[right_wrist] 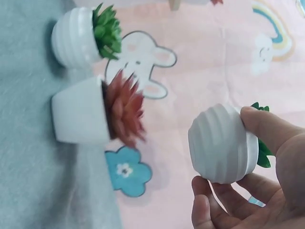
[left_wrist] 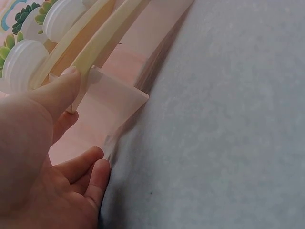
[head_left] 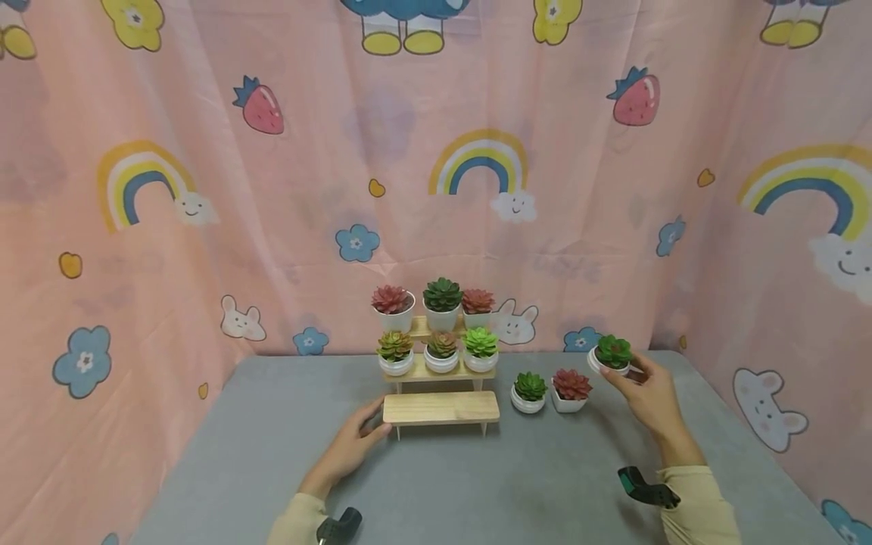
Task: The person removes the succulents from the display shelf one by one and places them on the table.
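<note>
My right hand holds a green potted succulent up at the right. Thumb and fingers grip its ribbed white pot, tilted in the right wrist view. My left hand is at the left end of the three-step wooden plant stand. In the left wrist view its thumb lies on the end of the lowest step, with a finger behind the edge. Left on the table, a small green succulent and a red succulent in a square pot stand beside the stand.
The upper step holds two red succulents and a dark green succulent. On the middle step are three more, among them a bright green succulent. A printed pink cloth hangs behind the grey table.
</note>
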A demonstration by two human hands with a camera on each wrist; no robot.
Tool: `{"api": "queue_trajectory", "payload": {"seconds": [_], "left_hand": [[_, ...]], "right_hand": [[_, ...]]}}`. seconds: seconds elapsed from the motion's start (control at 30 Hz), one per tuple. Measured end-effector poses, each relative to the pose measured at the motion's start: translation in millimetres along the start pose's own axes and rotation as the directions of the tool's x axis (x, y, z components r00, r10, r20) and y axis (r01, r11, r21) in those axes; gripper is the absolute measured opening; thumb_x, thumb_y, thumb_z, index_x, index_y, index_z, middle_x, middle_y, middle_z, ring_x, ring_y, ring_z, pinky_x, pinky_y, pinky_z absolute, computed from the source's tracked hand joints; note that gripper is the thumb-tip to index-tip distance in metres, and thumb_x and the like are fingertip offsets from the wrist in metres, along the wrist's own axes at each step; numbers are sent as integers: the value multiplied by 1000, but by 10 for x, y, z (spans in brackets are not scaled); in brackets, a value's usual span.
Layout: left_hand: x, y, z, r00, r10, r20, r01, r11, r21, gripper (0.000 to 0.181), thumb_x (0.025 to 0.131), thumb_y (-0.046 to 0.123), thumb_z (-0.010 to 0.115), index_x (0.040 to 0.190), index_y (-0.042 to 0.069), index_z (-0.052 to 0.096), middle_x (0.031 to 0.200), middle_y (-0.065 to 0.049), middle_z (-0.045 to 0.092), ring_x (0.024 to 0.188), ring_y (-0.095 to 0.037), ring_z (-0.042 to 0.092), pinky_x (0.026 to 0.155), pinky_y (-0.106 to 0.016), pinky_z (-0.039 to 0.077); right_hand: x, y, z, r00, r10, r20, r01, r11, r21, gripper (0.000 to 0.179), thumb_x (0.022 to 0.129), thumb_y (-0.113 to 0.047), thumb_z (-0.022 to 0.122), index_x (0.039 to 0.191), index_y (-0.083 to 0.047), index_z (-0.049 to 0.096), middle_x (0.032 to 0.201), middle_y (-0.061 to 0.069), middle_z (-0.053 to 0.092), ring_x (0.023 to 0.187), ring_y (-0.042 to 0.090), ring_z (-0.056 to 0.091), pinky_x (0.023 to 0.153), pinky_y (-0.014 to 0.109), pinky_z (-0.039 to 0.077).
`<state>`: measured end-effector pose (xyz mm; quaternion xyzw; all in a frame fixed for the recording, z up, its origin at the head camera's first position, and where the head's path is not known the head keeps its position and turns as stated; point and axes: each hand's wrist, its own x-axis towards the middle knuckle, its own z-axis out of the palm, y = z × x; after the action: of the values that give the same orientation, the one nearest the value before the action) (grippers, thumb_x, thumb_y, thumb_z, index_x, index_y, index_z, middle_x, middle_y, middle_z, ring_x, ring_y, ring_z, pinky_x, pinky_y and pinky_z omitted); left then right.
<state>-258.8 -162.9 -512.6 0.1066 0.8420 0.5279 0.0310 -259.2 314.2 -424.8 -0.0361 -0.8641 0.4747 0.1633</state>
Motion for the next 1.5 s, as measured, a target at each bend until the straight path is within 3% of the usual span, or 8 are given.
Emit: {"api": "queue_trajectory", "payload": {"seconds": [0.1, 0.2, 0.33, 0.47, 0.57, 0.7, 0.97, 1.5], "left_hand": [[2, 8, -6, 1000, -6, -2, 6, 1000, -6, 64, 100, 33, 63, 155, 10, 40, 162, -18, 38, 150, -43, 33, 119, -63, 33], [5, 12, -15, 1000, -12, -1, 12, 1000, -20, 63, 100, 30, 64, 155, 10, 40, 162, -18, 38, 150, -44, 33, 119, -63, 32], [8, -12, -32, 1000, -14, 4, 14, 1000, -27, 63, 100, 30, 64, 155, 9, 40, 162, -18, 38, 150, -44, 32, 120, -64, 31], [29, -52, -19, 1000, -7, 7, 7, 1000, -28, 64, 100, 32, 64, 155, 10, 41, 161, -17, 39, 150, -45, 33, 119, -64, 32], [36, -62, -4, 1000, -4, 10, 4, 999, -32, 64, 100, 33, 64, 155, 10, 41, 161, -18, 39, 150, -45, 33, 119, -64, 32], [26, -50, -1, 1000, -7, 11, 7, 999, -37, 65, 100, 33, 64, 155, 10, 41, 161, -18, 39, 150, -44, 33, 119, -64, 32], [3, -27, -7, 1000, -4, 15, 5, 1000, -20, 63, 100, 34, 63, 155, 11, 41, 161, -19, 39, 149, -45, 33, 119, -64, 32], [16, -17, -12, 1000, -9, -2, 9, 999, -34, 60, 100, 29, 65, 154, 13, 44, 160, -18, 41, 149, -43, 35, 119, -63, 33]], "right_hand": [[26, 79, -4, 999, 52, 3, -52, 998, -20, 74, 98, -33, 68, 152, 7, 38, 147, 35, 48, 91, -10, 53, 66, 8, 45], [46, 165, -4, 997, 79, 18, -79, 997, -24, 74, 98, -33, 67, 153, 6, 36, 149, 36, 44, 110, 22, 63, 66, 5, 42], [64, 279, -9, 992, 116, 56, -115, 993, -23, 77, 98, -33, 67, 156, 5, 31, 152, 37, 39, 133, 52, 48, 69, 6, 42], [84, 398, -16, 983, 157, 90, -154, 987, -39, 82, 99, -36, 66, 157, 5, 26, 154, 37, 35, 138, 55, 42, 78, 14, 49], [89, 488, 8, 980, 172, 103, -166, 984, -69, 82, 99, -37, 64, 156, 7, 25, 154, 38, 34, 137, 56, 42, 94, 36, 57], [93, 570, 44, 975, 185, 125, -175, 981, -85, 81, 100, -35, 62, 156, 10, 23, 155, 40, 30, 138, 57, 40, 110, 61, 43], [119, 654, 55, 951, 251, 178, -239, 967, -87, 83, 101, -33, 62, 156, 11, 18, 157, 41, 23, 140, 58, 33, 115, 64, 37], [144, 694, 117, 945, 268, 187, -248, 961, -123, 83, 99, -24, 63, 153, 16, 16, 153, 46, 24, 139, 60, 33, 114, 65, 37]]}}
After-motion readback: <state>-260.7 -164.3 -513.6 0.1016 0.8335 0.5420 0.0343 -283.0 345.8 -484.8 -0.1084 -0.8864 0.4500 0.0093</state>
